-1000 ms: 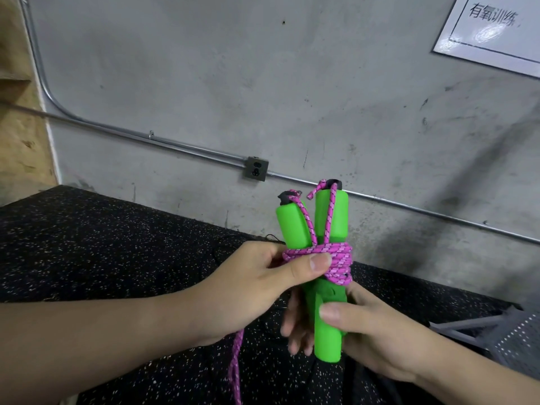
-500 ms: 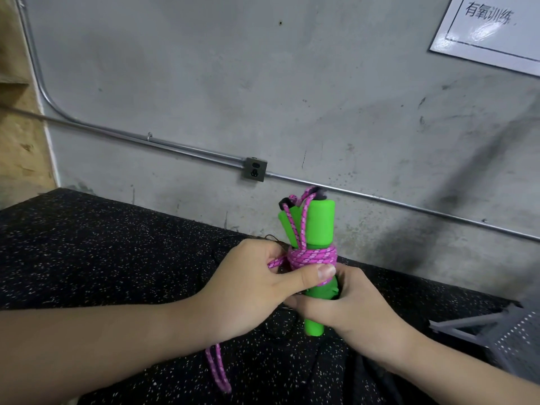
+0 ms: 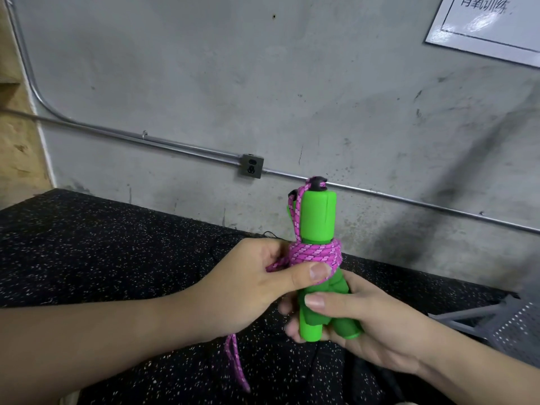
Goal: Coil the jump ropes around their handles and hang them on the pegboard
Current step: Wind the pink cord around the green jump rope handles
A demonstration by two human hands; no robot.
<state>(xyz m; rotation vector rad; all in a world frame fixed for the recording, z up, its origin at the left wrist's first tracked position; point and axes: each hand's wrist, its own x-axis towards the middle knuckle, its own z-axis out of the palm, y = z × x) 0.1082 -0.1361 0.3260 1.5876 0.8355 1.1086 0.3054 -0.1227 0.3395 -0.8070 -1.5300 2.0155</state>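
Note:
Two bright green jump rope handles (image 3: 319, 220) stand upright side by side in the middle of the view. A pink rope (image 3: 314, 253) is coiled several times around their middle. My right hand (image 3: 362, 323) grips the lower ends of both handles from below. My left hand (image 3: 257, 276) pinches the rope at the coil, thumb pressed on the lowest turn. A loose end of the pink rope (image 3: 235, 363) hangs down under my left wrist. No pegboard is in view.
A black speckled rubber floor (image 3: 102, 252) lies below. A grey concrete wall (image 3: 263, 83) carries a metal conduit (image 3: 175, 144) and an outlet box (image 3: 252, 165). A white sign (image 3: 485, 24) hangs at top right. A grey metal frame (image 3: 482, 314) stands at right.
My right hand has slid down to the handles' lower ends, which have splayed apart. My left thumb holds the coil, and the loose rope tail hangs shorter than a second ago.

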